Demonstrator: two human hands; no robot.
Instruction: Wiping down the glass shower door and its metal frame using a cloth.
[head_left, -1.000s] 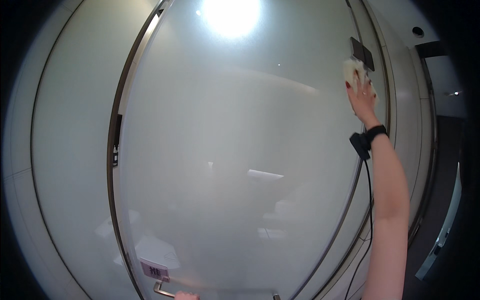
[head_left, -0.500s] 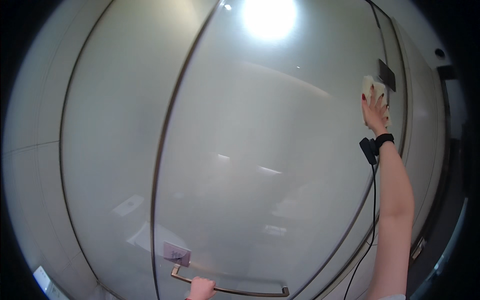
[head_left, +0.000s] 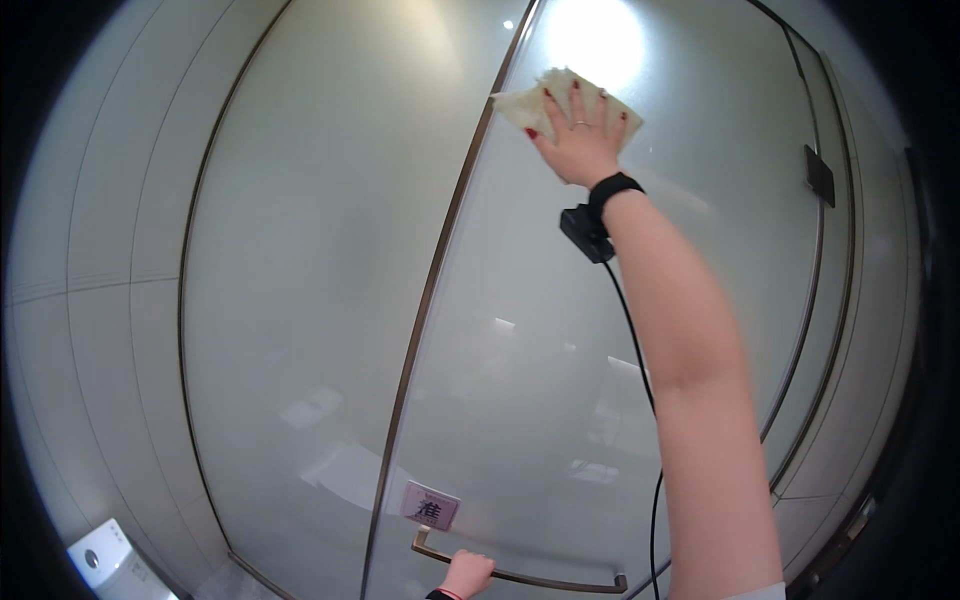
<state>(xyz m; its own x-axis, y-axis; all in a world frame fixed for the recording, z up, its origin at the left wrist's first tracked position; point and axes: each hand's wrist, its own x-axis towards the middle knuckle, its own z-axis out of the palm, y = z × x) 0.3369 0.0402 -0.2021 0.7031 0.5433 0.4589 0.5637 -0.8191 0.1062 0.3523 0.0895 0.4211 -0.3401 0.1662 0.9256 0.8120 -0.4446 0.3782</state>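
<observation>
R hand [head_left: 580,140]: fingers spread flat, pressing cloth [head_left: 545,100] against frosted glass door [head_left: 560,400], upper part near frame edge. L hand [head_left: 466,574]: closed round door handle [head_left: 520,575], low, well apart from cloth.

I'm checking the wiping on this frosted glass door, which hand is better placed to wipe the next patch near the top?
Right. The right hand already presses the pale yellow cloth flat against the frosted glass door up high. The left hand is low, gripping the bronze metal handle bar.
</observation>
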